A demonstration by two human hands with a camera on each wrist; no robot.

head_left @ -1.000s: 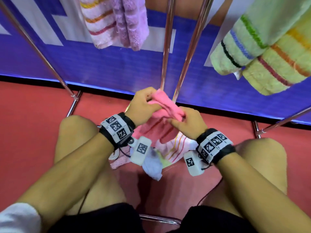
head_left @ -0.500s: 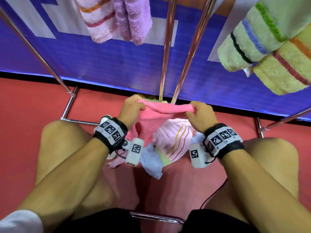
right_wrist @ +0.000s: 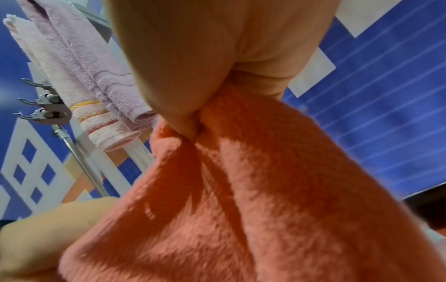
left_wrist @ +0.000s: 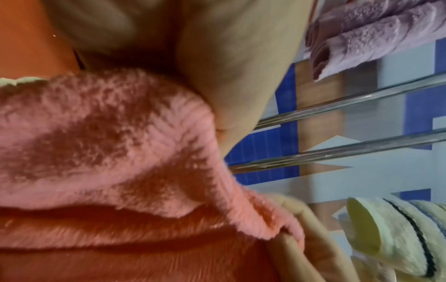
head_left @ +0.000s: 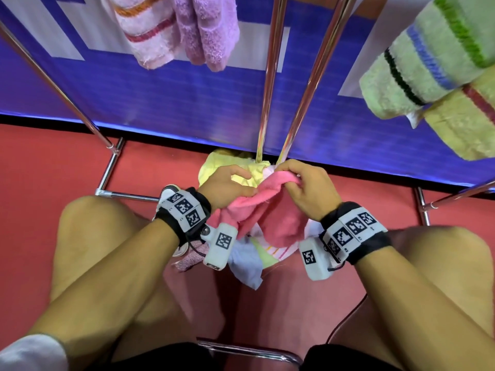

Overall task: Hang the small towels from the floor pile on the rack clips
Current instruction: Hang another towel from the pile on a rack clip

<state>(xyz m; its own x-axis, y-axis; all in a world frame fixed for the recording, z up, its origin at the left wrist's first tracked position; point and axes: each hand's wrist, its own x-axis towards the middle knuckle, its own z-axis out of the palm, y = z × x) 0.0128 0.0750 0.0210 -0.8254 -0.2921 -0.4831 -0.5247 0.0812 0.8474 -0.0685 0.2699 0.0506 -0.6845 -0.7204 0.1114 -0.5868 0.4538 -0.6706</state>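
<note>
A small pink towel [head_left: 270, 210] hangs between both hands over the floor pile [head_left: 249, 258] of small towels. My left hand [head_left: 227, 187] grips its left edge. My right hand [head_left: 305, 188] pinches its upper corner. In the left wrist view the pink towel [left_wrist: 108, 137] fills the frame under my palm. The right wrist view shows the pink towel [right_wrist: 241, 190] squeezed between thumb and fingers, with empty metal rack clips [right_wrist: 43, 106] up at the left. A yellow towel [head_left: 227, 164] lies at the back of the pile.
Chrome rack poles [head_left: 270, 76] rise just behind my hands. Pink striped and lilac towels [head_left: 184, 28] hang top left; green and yellow striped towels [head_left: 439, 68] hang top right. A blue banner [head_left: 160, 103] backs the rack on a red floor [head_left: 40, 170]. My knees flank the pile.
The hands, spread wide with the pink towel stretched half a second ago, have come closer together, so the towel now sags and folds between them.
</note>
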